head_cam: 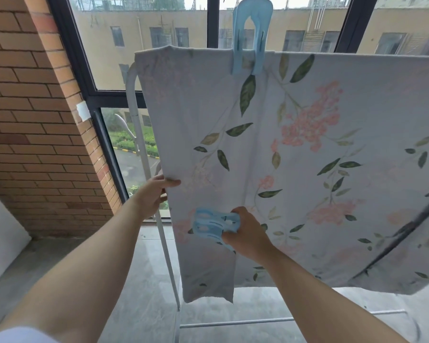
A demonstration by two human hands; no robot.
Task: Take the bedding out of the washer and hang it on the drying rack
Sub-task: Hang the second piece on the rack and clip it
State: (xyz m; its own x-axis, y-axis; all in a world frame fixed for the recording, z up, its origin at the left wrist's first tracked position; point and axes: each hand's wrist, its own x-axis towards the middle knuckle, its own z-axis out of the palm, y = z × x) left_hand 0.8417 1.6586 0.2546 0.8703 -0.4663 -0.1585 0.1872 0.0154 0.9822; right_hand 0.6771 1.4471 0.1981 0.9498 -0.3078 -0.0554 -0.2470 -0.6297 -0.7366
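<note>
Pale grey-blue cotton bedding printed with pink blossoms and green leaves [307, 157] hangs draped over the top bar of the white metal drying rack [136, 125] in front of the dark-framed window [104, 95], pinned there by a large light-blue plastic clip [252, 35]. Reaching forward with the arm extended, the left hand [154, 194] pinches the sheet's left edge, thumb lying on the front and fingers tucked behind. Lower down, the right hand [245, 233] curls its fingers around a second light-blue plastic clip [213, 224] held against the fabric.
</note>
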